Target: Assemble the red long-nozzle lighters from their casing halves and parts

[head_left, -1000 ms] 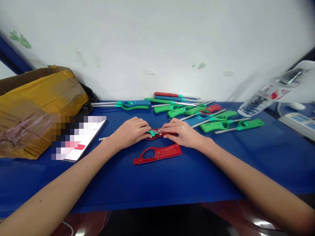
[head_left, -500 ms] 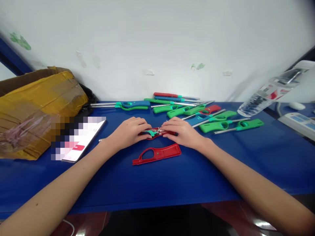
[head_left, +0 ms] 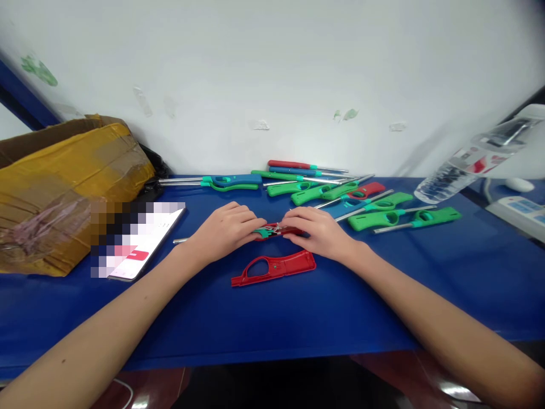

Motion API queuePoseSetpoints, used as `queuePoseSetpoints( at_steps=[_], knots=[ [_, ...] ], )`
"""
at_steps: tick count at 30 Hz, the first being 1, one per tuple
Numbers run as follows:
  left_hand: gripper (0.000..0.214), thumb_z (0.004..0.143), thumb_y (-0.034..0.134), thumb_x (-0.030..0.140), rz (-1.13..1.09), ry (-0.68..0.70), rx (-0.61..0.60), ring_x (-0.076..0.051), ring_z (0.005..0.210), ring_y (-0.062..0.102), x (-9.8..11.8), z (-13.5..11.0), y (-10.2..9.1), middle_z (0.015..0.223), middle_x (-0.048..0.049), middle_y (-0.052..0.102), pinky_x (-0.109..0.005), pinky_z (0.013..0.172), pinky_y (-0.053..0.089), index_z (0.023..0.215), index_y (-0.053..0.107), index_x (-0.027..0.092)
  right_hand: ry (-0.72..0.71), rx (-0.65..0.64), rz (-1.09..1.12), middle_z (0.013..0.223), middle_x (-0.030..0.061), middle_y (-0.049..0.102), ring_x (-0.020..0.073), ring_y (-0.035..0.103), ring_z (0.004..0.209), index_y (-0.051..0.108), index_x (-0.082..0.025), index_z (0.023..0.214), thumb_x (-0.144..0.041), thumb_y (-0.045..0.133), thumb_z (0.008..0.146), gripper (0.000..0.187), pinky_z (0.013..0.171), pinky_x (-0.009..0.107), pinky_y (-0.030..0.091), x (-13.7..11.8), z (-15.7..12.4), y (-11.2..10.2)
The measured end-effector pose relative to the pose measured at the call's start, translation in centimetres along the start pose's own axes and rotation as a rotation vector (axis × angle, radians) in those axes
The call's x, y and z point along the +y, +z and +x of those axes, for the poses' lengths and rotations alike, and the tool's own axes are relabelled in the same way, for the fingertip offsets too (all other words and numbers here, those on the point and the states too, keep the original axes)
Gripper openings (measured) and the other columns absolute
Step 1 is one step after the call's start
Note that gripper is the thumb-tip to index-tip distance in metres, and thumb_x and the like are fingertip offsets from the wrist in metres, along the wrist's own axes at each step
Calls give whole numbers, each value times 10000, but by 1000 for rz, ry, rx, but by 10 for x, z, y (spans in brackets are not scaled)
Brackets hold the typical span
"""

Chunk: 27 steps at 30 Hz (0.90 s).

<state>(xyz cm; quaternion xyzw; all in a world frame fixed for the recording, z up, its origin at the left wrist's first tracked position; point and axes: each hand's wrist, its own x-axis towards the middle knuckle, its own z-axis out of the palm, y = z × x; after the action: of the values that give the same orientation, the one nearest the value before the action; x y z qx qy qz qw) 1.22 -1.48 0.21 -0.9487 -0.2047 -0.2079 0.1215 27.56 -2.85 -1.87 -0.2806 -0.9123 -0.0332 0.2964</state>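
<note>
A red lighter (head_left: 272, 232) with its casing open lies between my hands, low over the table, its wires and a teal trigger part showing. My left hand (head_left: 230, 227) is closed on its left portion, where a metal tube tip (head_left: 179, 241) sticks out beyond the wrist. On the handle end, my right hand (head_left: 317, 229) is closed with fingertips pressed at the inner parts. The fingers hide much of the lighter. Just in front of both hands, the loose red casing half (head_left: 276, 268) rests with its hollow side up.
Several green, blue and red lighters (head_left: 361, 220) are scattered behind and right. Two more (head_left: 234, 180) lie back left. A taped cardboard box (head_left: 63, 199) and a phone (head_left: 147, 241) sit left. Right are a water bottle (head_left: 472, 159) and a white device (head_left: 523, 213) on the blue table (head_left: 272, 324).
My fingers have shifted slightly on the red lighter, covering more of its left part. The whole view has moved a little; the loose casing half stays put.
</note>
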Motion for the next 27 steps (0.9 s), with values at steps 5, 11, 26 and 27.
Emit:
queuePoseSetpoints(
  at_steps=[5,11,26,27],
  knots=[
    [242,1008,467,309,53,33,37,-173,808,631,2,1,-2,883,-58,717,-309,738,442,1072,647,162,65,-32,82,1103,107,704,233,675,960,626,-199,1224,-290,616,907,330,823,369,550,-1,0,-3],
    [232,1009,469,309,107,60,57,-165,799,626,3,1,0,871,-50,719,-305,734,445,1060,638,159,156,-183,85,988,100,740,228,686,868,658,-169,1194,-319,568,946,304,782,347,533,3,-1,-7],
    [256,1000,490,337,140,59,75,-169,788,622,3,1,6,874,-62,720,-315,738,450,1071,632,136,364,-332,327,745,11,682,127,557,606,697,-165,927,-293,630,900,147,585,239,360,1,9,-11],
    [250,1001,489,324,156,77,86,-167,781,620,3,2,6,866,-59,720,-316,735,450,1076,628,129,372,-340,333,723,4,665,122,537,594,693,-162,907,-298,627,900,151,576,236,350,2,9,-12]
  ],
)
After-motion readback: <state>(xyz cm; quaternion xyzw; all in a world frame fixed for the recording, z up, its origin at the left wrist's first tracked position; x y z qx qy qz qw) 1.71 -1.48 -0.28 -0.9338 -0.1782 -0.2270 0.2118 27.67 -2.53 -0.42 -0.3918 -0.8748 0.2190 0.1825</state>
